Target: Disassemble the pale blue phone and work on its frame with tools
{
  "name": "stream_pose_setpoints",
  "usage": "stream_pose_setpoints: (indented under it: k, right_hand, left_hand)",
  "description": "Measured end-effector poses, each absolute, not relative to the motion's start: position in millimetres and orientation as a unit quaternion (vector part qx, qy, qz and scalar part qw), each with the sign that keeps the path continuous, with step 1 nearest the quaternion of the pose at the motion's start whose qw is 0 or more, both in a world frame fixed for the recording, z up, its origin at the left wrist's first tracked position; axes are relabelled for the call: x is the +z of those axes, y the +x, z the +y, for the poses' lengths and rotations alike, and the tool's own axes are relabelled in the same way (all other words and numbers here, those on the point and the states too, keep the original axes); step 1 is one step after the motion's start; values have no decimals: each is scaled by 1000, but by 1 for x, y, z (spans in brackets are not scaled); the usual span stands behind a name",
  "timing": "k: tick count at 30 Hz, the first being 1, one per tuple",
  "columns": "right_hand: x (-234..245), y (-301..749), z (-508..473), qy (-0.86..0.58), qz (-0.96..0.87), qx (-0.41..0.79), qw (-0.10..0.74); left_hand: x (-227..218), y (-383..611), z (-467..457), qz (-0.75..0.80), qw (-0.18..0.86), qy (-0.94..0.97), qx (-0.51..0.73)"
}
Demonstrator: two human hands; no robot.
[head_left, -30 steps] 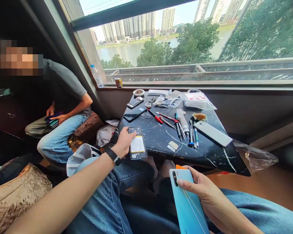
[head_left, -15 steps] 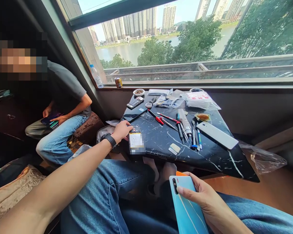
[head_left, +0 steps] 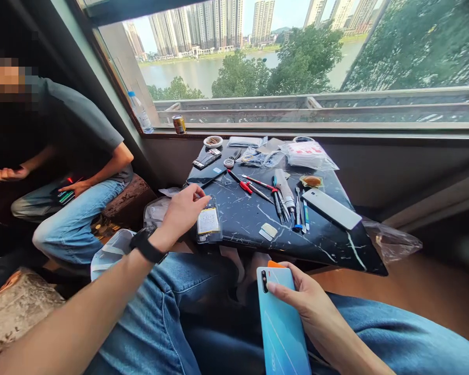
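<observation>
Blue phone back point(head_left: 284, 333), held upright in the right hand point(head_left: 303, 297) just in front of the surface point(head_left: 242, 224): the thumb lies on its face beside the camera strip point(head_left: 264, 281), and the fingers are closed behind it. An orange piece point(head_left: 275, 264) projects above its top edge. The left hand point(head_left: 183, 205) is at the near left corner of the black, white-veined surface, beside an opened phone point(head_left: 208, 224) with its pale battery point(head_left: 208, 217) exposed. Here the fingers are partly curled; whether they grip or touch the phone's upper end cannot be told. Across the middle lie red-handled pliers point(head_left: 240, 182) and a thick grey tool point(head_left: 284, 188); farther right, a white slab point(head_left: 332, 208) lies obliquely. Two small pale pads point(head_left: 268, 230) rest near the front edge. At left sits another person point(head_left: 78, 125) in a dark shirt and jeans.
</observation>
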State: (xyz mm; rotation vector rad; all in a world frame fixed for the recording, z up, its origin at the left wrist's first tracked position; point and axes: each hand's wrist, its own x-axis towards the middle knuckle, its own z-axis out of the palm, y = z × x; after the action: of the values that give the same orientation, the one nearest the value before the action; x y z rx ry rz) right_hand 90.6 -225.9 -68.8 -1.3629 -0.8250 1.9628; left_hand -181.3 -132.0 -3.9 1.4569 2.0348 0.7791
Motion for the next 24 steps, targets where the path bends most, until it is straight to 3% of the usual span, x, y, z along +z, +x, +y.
stream_pose_setpoints:
  k: [3, 5, 8, 13, 24]
  right_hand:
    - [-68, 86, -226, -510, -334, 723, 326]
    - [-70, 84, -226, -507, -351, 710, 341]
    - [-75, 82, -228, -499, -367, 705, 346]
    - [-80, 79, -232, -486, -397, 701, 339]
    - [-76, 70, -235, -498, -426, 678, 332]
  left_hand:
    - [-17, -142, -183, 695, 370, 538, 301]
    - [-35, -115, -217, 621, 549, 438, 348]
    - [-59, -85, -252, 559, 648, 348, 384]
    - [-68, -71, -266, 532, 647, 266, 478]
    - [-74, -83, -265, 552, 628, 257, 485]
